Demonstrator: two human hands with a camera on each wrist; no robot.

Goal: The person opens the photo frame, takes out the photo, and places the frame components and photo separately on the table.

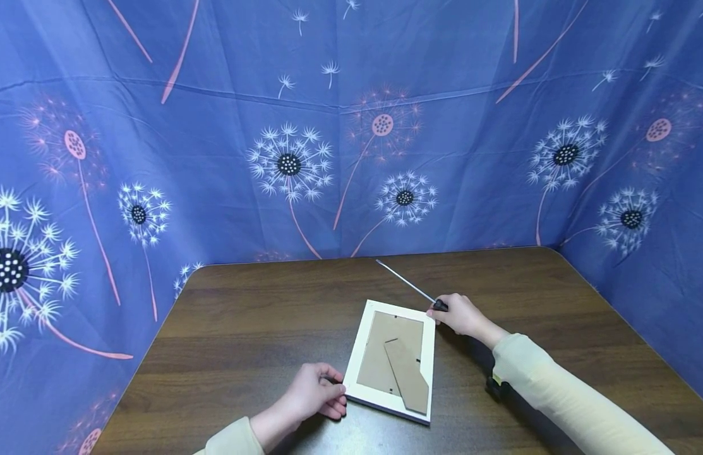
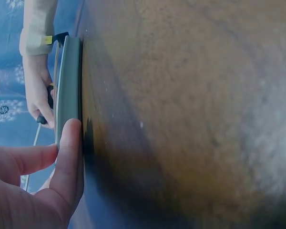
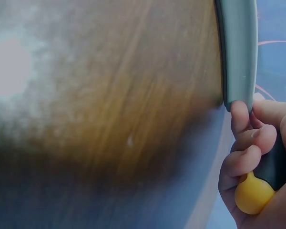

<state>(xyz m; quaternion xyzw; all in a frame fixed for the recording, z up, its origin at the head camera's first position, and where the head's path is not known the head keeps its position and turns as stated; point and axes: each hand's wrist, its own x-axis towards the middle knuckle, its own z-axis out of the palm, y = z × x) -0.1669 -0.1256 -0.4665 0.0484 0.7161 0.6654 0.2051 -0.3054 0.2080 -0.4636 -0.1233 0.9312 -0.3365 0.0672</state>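
A white picture frame (image 1: 375, 354) lies back side up on the table, its brown backing board showing and a brown easel stand (image 1: 410, 379) slanting across it. My left hand (image 1: 311, 395) pinches the near left corner, thumb on the rim. At the far right corner is my right hand (image 1: 462, 314), its thumb and index finger at the frame's edge. That same hand grips a screwdriver (image 1: 408, 283), whose long metal shaft points away to the far left. In the right wrist view, the black handle with a yellow end (image 3: 254, 194) lies inside the curled fingers.
The dark wood table (image 1: 243, 322) reaches back to a blue cloth (image 1: 215, 158) printed with dandelions, which hangs behind it and along both sides. A black strap (image 1: 495, 387) shows at the right sleeve.
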